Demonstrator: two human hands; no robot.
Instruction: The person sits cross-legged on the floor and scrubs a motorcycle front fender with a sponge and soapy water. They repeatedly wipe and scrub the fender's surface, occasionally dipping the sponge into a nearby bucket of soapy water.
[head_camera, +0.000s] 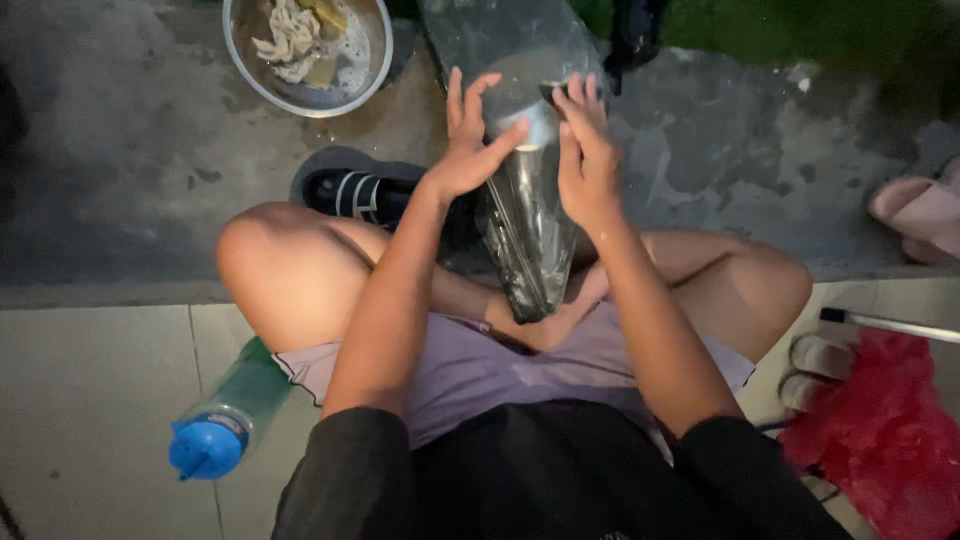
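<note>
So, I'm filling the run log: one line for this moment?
left hand: on clear plastic bag | right hand: on bag | metal bowl: beyond knees

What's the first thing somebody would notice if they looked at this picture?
Most likely the two hands in the middle: the left hand and right hand press a clear crinkly plastic bag between them, above crossed bare legs. Next, the bright blue-capped green plastic bottle lying on the pale tiles at lower left stands out. At the top left sits a round metal bowl with soapy water and pale cloth.
</note>
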